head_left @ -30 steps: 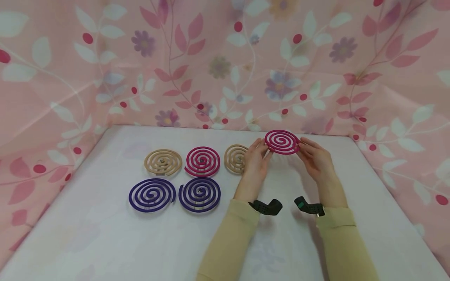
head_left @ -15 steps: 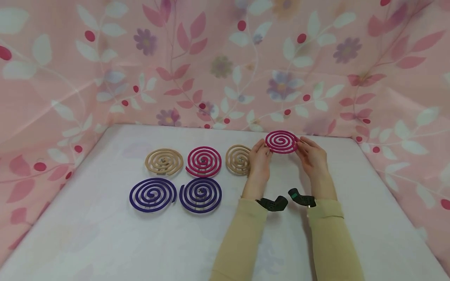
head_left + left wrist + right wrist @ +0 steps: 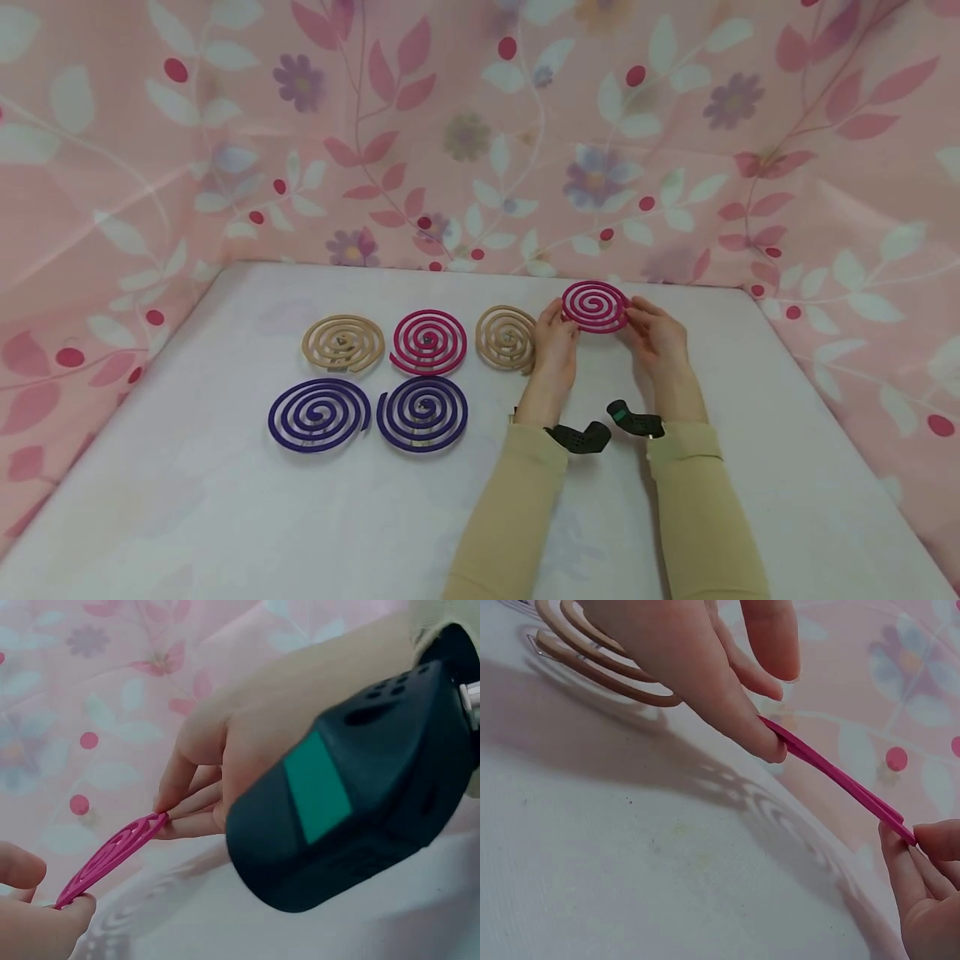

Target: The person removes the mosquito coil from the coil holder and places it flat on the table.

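A pink mosquito coil (image 3: 595, 306) is held above the far right part of the table, its shadow (image 3: 772, 814) falling on the white cloth. My left hand (image 3: 555, 350) pinches the coil's left edge between thumb and fingers. The right hand (image 3: 662, 337) pinches the opposite edge. In the left wrist view the coil (image 3: 112, 855) tilts between the two hands. Seen nearly edge-on in the right wrist view, the coil (image 3: 847, 782) looks like a thin pink strip. Close behind my left hand is a tan coil (image 3: 504, 337), partly covered by it.
Left of the hands, a second pink coil (image 3: 428, 342), another tan coil (image 3: 342, 342) and two dark purple coils (image 3: 319, 415) sit on small metal stands on the white table (image 3: 300, 525). A pink floral curtain (image 3: 465, 142) rises behind and at both sides.
The forearms have drawn closer together, the left shifting right and the right shifting left. The held pink coil has moved only slightly. The other coils stay in place.
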The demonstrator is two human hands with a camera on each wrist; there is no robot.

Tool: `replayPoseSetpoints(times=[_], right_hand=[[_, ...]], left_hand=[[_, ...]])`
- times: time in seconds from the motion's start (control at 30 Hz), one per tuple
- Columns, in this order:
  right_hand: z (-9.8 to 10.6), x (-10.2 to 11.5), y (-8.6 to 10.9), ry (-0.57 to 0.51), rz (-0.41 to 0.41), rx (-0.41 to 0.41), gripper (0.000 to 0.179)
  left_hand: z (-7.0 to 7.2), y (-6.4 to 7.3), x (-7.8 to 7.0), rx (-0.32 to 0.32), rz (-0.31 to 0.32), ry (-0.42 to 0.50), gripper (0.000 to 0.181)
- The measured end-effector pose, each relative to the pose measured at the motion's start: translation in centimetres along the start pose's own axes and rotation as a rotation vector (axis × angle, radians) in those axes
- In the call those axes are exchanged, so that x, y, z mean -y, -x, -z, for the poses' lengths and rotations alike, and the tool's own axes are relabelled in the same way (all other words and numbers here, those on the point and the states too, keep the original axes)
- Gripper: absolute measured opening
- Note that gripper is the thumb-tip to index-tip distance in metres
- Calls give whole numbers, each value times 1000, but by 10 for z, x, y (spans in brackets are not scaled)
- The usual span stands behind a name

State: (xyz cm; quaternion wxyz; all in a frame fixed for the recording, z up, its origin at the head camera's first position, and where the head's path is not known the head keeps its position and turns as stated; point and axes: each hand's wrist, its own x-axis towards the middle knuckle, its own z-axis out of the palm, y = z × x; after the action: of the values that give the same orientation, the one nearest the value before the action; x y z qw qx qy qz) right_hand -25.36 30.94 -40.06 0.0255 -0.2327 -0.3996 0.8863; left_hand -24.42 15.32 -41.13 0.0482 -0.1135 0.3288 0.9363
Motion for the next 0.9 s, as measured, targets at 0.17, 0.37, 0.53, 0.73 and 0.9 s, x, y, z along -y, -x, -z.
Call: replayPoseSetpoints(times=[0.17, 0.37, 0.53, 0.73, 0.9], right_hand=[[1, -4, -6, 15, -28, -21, 58], [3, -4, -8, -16, -57, -30, 57], [5, -4, -7, -5, -55, -21, 58], [4, -6, -7, 61, -42, -21, 55], [4, -9, -8, 126, -20, -37, 56]], left_hand=[[4, 1, 4, -3, -3, -48, 68], [5, 0, 10, -41, -13, -79, 68], [6, -1, 12, -61, -26, -92, 67], [6, 0, 13, -91, -49, -154, 63], [5, 1, 14, -102, -69, -192, 62]])
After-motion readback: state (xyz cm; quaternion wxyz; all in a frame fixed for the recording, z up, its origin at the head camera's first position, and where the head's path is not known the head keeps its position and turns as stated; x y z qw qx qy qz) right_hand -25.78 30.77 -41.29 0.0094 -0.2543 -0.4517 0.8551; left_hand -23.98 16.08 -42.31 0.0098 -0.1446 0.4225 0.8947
